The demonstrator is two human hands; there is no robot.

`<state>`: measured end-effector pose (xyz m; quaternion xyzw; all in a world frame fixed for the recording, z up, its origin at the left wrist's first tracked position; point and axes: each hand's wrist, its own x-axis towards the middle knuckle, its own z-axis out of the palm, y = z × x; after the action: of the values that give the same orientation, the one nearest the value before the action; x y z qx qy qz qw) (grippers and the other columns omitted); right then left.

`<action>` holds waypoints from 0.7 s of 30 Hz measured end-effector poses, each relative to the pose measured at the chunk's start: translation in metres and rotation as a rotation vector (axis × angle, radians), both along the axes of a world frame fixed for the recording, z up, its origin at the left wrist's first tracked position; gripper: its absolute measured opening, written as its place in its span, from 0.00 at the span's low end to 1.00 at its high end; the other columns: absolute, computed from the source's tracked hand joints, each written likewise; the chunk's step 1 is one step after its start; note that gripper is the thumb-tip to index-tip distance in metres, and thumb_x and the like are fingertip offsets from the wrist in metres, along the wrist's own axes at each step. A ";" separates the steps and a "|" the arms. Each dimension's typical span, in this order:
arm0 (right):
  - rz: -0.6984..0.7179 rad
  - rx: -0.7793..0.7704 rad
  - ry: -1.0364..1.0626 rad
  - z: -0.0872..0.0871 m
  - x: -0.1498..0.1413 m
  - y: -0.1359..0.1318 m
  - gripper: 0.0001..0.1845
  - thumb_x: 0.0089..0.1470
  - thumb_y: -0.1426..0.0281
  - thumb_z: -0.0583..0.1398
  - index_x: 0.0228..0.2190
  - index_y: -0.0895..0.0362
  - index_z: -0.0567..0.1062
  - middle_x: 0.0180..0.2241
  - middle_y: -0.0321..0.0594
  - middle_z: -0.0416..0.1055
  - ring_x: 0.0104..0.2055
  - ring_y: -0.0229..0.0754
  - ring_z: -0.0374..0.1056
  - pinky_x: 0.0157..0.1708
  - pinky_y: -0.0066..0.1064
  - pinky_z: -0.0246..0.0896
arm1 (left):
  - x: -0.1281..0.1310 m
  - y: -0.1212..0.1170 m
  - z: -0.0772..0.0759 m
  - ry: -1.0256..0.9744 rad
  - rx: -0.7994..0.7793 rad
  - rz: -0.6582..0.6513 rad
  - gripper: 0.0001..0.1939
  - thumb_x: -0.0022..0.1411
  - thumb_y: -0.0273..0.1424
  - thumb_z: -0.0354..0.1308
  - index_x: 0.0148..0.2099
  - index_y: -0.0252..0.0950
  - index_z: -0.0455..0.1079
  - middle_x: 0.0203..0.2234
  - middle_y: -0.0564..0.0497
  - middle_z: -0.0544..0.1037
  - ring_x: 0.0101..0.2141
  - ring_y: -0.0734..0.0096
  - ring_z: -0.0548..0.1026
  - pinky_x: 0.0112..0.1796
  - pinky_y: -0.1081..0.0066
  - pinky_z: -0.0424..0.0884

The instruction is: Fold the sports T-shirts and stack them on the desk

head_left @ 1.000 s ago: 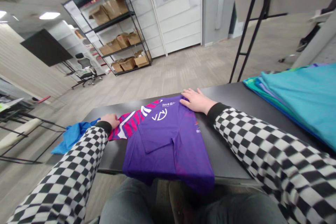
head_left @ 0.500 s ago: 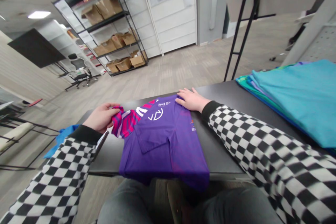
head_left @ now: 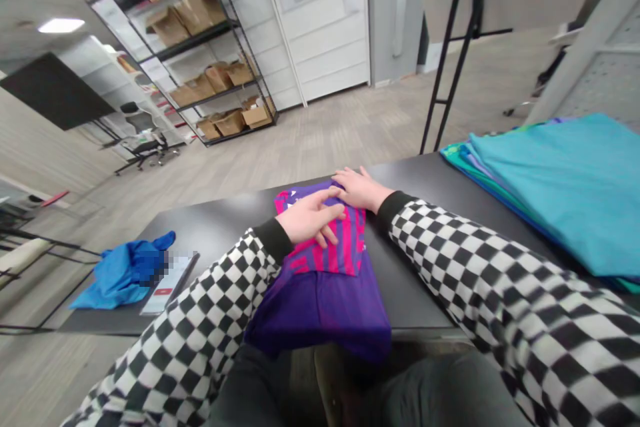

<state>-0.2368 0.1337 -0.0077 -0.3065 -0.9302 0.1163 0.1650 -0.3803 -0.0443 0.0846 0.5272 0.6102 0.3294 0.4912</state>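
Note:
A purple T-shirt (head_left: 320,310) lies partly folded on the dark table, its lower end hanging over the near edge. Its pink-and-purple striped sleeve part (head_left: 330,257) is laid across the middle of the shirt. Over the stripes is my left hand (head_left: 313,217), fingers apart and holding nothing. At the shirt's far right corner my right hand (head_left: 363,188) rests flat on the cloth, fingers spread. The fingertips of the two hands come together and overlap in view, so whether they touch I cannot tell.
Folded shirts, a turquoise one (head_left: 555,173) on top, are stacked on the table's right. A crumpled blue garment (head_left: 117,273) and a flat clear-cased item (head_left: 167,287) lie at the left. Beyond the table stand a black stand (head_left: 453,67) and a shelf with cardboard boxes (head_left: 230,121).
My left hand has carried the striped sleeve side rightward over the shirt and let go of it. The right hand stays at the far corner. The blue garment and clear-cased item are now uncovered.

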 end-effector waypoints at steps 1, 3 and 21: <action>-0.002 0.004 0.006 -0.001 0.000 0.000 0.28 0.79 0.56 0.52 0.69 0.54 0.75 0.77 0.55 0.64 0.81 0.68 0.54 0.77 0.75 0.42 | -0.008 0.003 -0.009 -0.006 0.001 0.009 0.31 0.70 0.45 0.70 0.68 0.39 0.69 0.42 0.42 0.87 0.24 0.64 0.85 0.23 0.70 0.76; -0.010 0.019 0.023 -0.001 -0.002 0.000 0.27 0.80 0.57 0.50 0.67 0.54 0.77 0.76 0.55 0.66 0.80 0.67 0.57 0.77 0.74 0.44 | -0.035 0.010 -0.021 0.066 0.091 0.119 0.25 0.72 0.48 0.67 0.60 0.36 0.75 0.43 0.40 0.87 0.27 0.65 0.85 0.26 0.69 0.77; 0.046 -0.028 0.012 0.001 0.005 -0.001 0.20 0.75 0.62 0.57 0.62 0.51 0.79 0.71 0.51 0.73 0.78 0.64 0.61 0.77 0.75 0.42 | -0.192 0.031 -0.075 0.813 0.449 0.025 0.19 0.69 0.51 0.61 0.39 0.40 0.78 0.40 0.45 0.84 0.46 0.54 0.78 0.55 0.56 0.73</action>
<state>-0.2323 0.1331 -0.0064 -0.2864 -0.9344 0.1347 0.1636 -0.5725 -0.0138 0.0094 0.6994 0.6732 0.2257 0.0819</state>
